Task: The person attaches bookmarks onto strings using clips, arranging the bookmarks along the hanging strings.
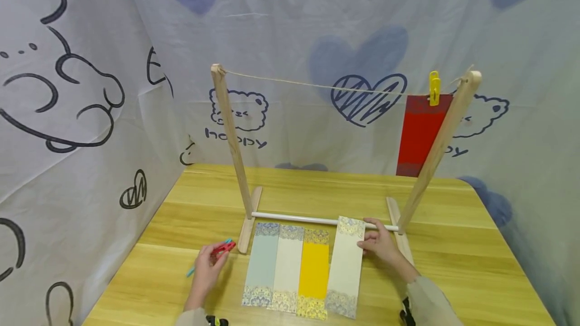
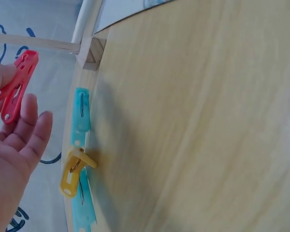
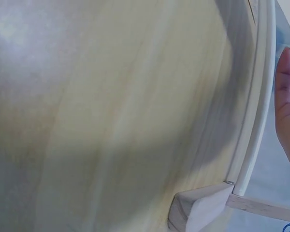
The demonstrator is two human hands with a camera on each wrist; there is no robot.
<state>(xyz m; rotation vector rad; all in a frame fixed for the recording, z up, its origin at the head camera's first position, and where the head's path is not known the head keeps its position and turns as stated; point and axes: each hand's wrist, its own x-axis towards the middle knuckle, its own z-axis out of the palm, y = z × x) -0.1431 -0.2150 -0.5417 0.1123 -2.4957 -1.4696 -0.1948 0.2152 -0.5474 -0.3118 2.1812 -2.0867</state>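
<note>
My left hand (image 1: 207, 273) pinches a red clothespin (image 2: 20, 87) between thumb and fingers. Just beyond that hand on the table lie turquoise clothespins (image 2: 81, 113) and a yellow clothespin (image 2: 73, 171). With thumb and fingers, my right hand (image 1: 385, 248) grips the upper right edge of a cream paper strip (image 1: 346, 265) with patterned ends. That strip is tilted and its top overlaps the rack's white bar (image 1: 294, 218). To its left lie a yellow strip (image 1: 313, 270), a white strip (image 1: 287, 268) and a pale blue strip (image 1: 261, 265), side by side.
A wooden rack stands on the table (image 1: 471, 255), with a left post (image 1: 233, 140) and a right post (image 1: 439, 150). Twine (image 1: 308, 83) runs between their tops. A red strip (image 1: 421, 132) hangs there under a yellow clothespin (image 1: 434, 88). Printed cloth (image 1: 281, 14) hangs behind.
</note>
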